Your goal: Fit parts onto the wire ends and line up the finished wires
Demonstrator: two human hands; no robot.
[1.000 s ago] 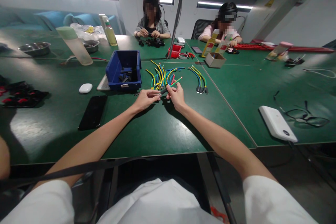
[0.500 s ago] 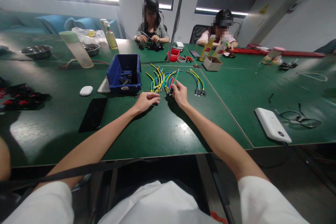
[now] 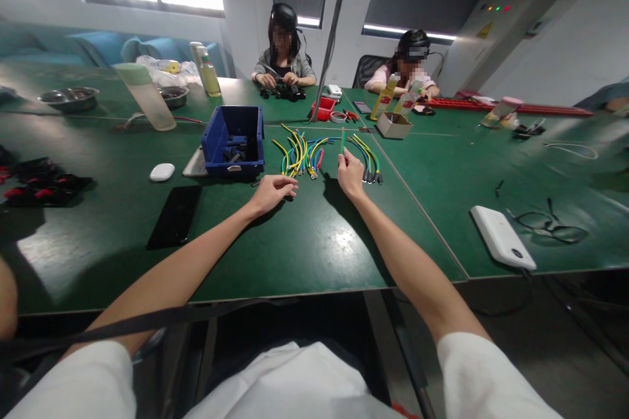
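My right hand (image 3: 350,175) is closed on a short green wire (image 3: 343,141) that sticks up from its fingers. It sits between a loose pile of yellow, blue and green wires (image 3: 301,152) and a small bundle of wires with black ends (image 3: 368,158). My left hand (image 3: 271,190) rests on the green table (image 3: 304,242) just in front of the pile. Its fingers are curled loosely, and I cannot tell whether they hold anything.
A blue bin (image 3: 232,140) with dark parts stands left of the wires, with a white case (image 3: 162,172) and a black phone (image 3: 174,215) nearer left. A white power bank (image 3: 501,236) and glasses (image 3: 550,226) lie right. Two people work at the far side.
My hands have come apart. The right hand has moved right and away with the green wire, now held upright. The left hand has stayed near the pile.
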